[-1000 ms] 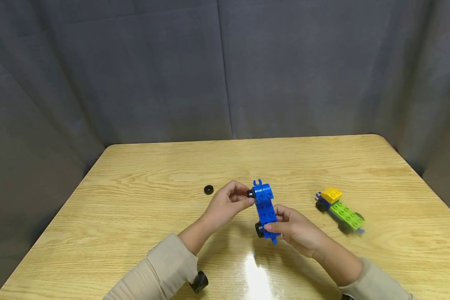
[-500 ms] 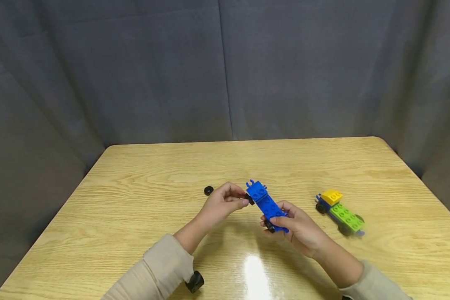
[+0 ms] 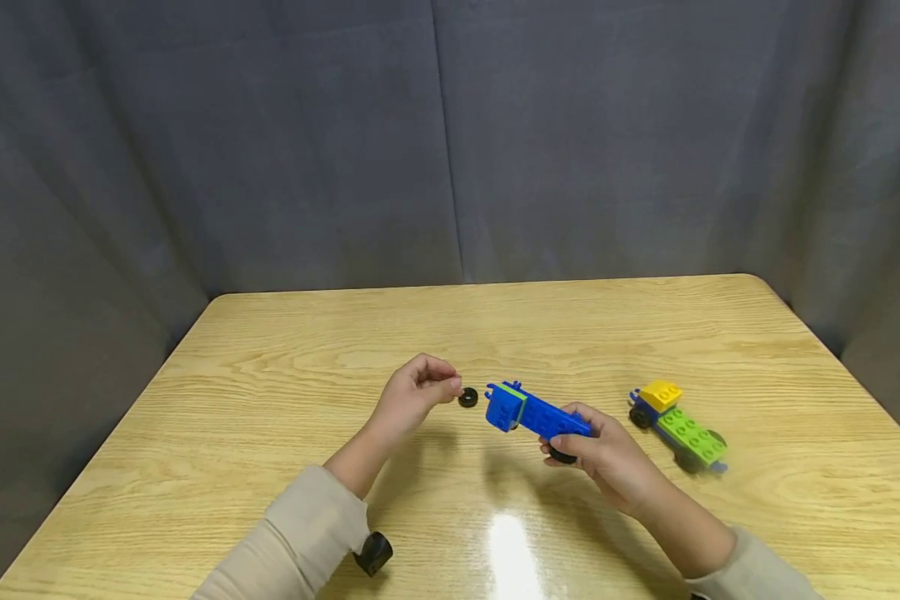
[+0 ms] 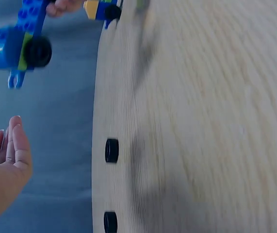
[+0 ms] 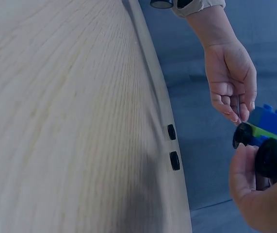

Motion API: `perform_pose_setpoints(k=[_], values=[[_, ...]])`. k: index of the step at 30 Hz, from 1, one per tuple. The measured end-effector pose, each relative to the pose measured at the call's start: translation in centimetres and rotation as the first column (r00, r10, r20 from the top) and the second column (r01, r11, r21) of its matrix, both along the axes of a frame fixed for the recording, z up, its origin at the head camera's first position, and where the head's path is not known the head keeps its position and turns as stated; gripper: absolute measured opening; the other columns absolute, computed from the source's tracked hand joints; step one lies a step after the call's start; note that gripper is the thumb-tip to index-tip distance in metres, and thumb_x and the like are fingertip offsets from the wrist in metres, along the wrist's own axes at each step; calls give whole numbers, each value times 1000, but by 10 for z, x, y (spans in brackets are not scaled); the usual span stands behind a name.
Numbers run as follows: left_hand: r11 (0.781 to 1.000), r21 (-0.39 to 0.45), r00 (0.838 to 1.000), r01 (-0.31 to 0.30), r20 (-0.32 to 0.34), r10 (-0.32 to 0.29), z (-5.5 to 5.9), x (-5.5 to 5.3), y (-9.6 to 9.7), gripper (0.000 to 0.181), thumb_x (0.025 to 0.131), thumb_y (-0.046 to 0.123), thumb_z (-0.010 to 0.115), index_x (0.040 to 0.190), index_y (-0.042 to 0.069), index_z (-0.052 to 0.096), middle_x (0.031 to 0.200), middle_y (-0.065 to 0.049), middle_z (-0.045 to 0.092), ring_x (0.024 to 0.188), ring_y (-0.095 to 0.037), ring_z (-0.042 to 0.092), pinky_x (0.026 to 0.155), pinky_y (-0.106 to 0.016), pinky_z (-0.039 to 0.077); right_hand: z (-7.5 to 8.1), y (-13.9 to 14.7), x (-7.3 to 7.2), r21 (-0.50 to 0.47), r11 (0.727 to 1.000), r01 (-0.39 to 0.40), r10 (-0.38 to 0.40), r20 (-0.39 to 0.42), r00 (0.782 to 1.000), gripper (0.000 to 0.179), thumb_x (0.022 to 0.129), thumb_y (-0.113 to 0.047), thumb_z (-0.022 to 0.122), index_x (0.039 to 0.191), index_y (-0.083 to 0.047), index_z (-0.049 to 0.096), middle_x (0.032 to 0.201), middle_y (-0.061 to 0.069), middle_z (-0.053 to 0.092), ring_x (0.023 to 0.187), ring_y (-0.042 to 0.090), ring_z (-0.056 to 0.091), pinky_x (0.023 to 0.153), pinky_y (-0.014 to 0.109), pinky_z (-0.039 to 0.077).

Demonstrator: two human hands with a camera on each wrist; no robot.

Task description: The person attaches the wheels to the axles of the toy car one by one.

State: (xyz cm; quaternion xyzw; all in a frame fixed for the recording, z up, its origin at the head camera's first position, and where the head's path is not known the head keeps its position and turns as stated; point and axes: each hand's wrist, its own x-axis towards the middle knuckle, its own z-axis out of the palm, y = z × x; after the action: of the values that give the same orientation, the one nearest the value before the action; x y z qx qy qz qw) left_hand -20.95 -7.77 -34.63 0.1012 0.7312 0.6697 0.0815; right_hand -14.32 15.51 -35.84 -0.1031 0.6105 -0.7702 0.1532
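Observation:
My right hand point(image 3: 607, 454) grips the rear of a blue toy brick car point(image 3: 506, 407), its thumb over the base. The car is held above the table, tilted, its front pointing left. A lime-green layer shows beneath the blue front block, with a black front wheel point(image 4: 38, 52) beside it; a black rear wheel point(image 5: 269, 158) shows by my right fingers. Left of the car, my left hand point(image 3: 412, 400) hovers with loosely bent fingers and nothing between them. Past its fingertips in the head view lies a loose black tire point(image 3: 468, 397); another tire point(image 4: 110, 222) lies on the table in the left wrist view.
A second toy car point(image 3: 678, 425), with a yellow front block and lime-green plate on a dark blue base, stands at the right of the wooden table point(image 3: 307, 333). A grey curtain point(image 3: 345, 150) hangs behind and at both sides. A black wrist camera point(image 3: 373, 553) sits at my left cuff.
My left hand has let go of the front wheel and drawn left, uncovering one tire and hiding another in the head view. My right hand has turned the blue car's front leftward.

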Motion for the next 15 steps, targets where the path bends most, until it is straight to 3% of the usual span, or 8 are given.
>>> perform_pose_setpoints(k=[10, 15], values=[[992, -42, 992, -121, 16, 122, -5, -15, -20, 20, 82, 7, 58, 98, -3, 51, 87, -10, 53, 81, -20, 56, 78, -33, 45, -5, 1, 0, -45, 999, -10, 7, -63, 998, 8, 83, -2, 54, 88, -6, 58, 79, 3, 60, 75, 13, 57, 75, 34, 47], [981, -130, 988, -145, 31, 151, -9, -25, -31, 25, 82, 11, 58, 102, -2, 50, 90, -10, 53, 87, -27, 53, 83, -40, 41, -6, 1, -1, -48, 999, 23, -25, -46, 999, 8, 84, -5, 53, 87, -9, 59, 78, 2, 60, 75, 13, 57, 74, 31, 47]])
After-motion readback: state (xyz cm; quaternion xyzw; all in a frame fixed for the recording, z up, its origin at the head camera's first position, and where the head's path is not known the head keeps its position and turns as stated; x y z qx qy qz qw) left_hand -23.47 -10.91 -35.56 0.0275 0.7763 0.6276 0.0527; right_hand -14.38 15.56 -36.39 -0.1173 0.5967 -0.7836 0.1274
